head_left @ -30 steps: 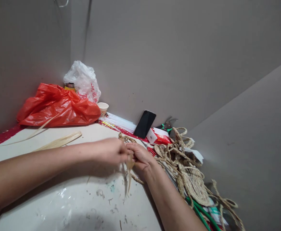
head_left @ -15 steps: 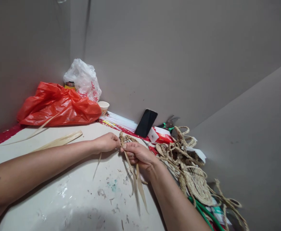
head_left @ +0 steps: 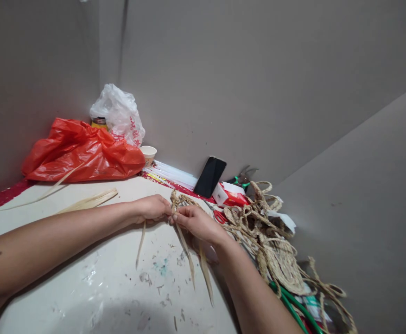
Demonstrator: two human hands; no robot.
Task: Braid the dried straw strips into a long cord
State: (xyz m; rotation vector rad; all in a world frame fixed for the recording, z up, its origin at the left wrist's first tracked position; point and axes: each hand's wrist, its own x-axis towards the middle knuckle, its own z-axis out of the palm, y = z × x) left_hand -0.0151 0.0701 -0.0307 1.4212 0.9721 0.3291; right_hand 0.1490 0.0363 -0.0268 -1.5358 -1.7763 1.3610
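Observation:
My left hand and my right hand meet over the pale tabletop, both pinched on a braided straw cord that runs back toward the wall. Loose flat straw strips hang from the pinch: one strip falls from my left hand's fingers, and two longer strips trail down from my right hand across the table. Both hands' fingers are closed.
A red plastic bag, a white bag and a paper cup sit at the back corner. A black phone leans on the wall beside pliers. A pile of braided straw pieces lies right. Loose straw leaves rest left.
The hands moved from near the table's middle back toward the braid's end. The straw strips that were bunched together are spread apart, hanging in separate strands.

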